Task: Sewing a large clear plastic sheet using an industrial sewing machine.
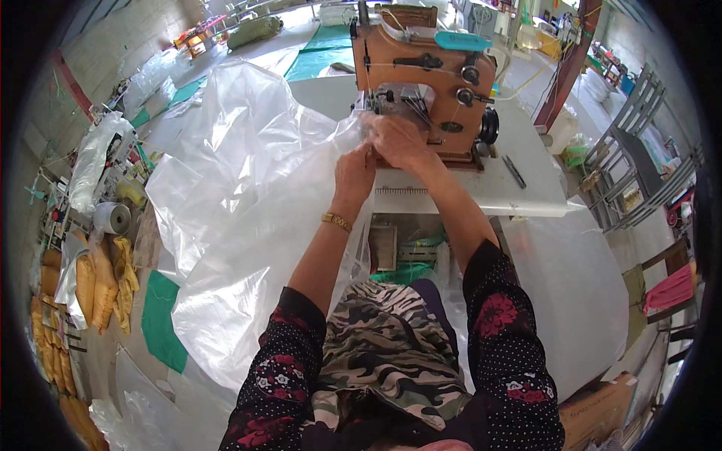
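A copper-brown sewing machine stands on a white table. A large crumpled sheet of clear plastic film spreads over the table's left side and hangs down in front. My left hand, with a gold watch on its wrist, pinches the film's edge just in front of the machine's needle area. Right beside it, my right hand has its fingers bent over the same edge, close against the machine. Both hands' fingertips and the needle are mostly hidden.
Dark thread snips lie on the table right of the machine. A light blue tray sits on top of the machine. More film hangs at the right. Grey metal chairs stand far right, a cardboard box lower right.
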Demonstrator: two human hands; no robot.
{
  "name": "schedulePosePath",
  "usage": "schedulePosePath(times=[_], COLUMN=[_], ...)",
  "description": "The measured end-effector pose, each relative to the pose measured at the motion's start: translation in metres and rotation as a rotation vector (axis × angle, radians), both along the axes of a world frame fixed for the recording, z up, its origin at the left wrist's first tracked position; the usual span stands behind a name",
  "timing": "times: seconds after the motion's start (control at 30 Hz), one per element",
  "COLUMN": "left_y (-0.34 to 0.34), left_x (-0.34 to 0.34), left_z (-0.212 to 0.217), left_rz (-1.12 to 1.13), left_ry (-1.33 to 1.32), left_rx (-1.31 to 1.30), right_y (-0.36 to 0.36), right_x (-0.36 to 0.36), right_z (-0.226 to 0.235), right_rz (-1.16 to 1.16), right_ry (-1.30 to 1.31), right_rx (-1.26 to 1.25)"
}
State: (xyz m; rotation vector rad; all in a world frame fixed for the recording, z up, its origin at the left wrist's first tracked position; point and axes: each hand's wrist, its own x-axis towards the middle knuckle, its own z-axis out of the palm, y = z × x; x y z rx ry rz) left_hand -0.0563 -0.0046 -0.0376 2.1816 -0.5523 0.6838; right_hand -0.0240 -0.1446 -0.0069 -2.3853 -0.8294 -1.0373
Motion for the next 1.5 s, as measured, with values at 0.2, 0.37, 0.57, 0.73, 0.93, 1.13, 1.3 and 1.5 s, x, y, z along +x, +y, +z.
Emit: schedulePosePath(times=[0.2, 0.37, 0.57, 0.73, 0.93, 1.13, 1.3, 1.5], left_y=[0.002, -0.004, 0.003, 0.0, 0.002, -0.005, -0.01, -0.015], left_x=[-0.004, -0.002, 0.004, -0.001, -0.002, 0.0, 0.002, 0.003], left_z=[0.004, 0.008, 0.001, 0.008, 0.006, 0.009, 0.014, 0.021], left_rz=[0.006, -0.007, 0.023, -0.027, -0.012, -0.017, -0.01, 0.003], left_ry=[0.126, 0.134, 0.14, 0.123, 0.09, 0.071, 0.066, 0.036], left_rx=[-0.061, -0.053, -0.05, -0.073, -0.058, -0.055, -0.025, 0.022], right_y=[0.028, 0.013, 0.063, 0.007, 0.011, 0.017, 0.016, 0.018], right_x=[-0.002, 0.051, -0.031, 0.0, -0.04, -0.046, -0.045, -0.043], right_z=[0.109, 0.143, 0.213, 0.066, -0.071, -0.07, -0.07, -0.073], right_rz=[-0.24, -0.205, -0.734, -0.252, -0.134, -0.091, -0.103, -0.127], right_ry=[-0.3, -0.688, -0.108, -0.202, 0.296, 0.344, 0.368, 0.369], right_rx=[0.23, -0.15, 0.083, 0.148, 0.369, 0.34, 0.313, 0.284])
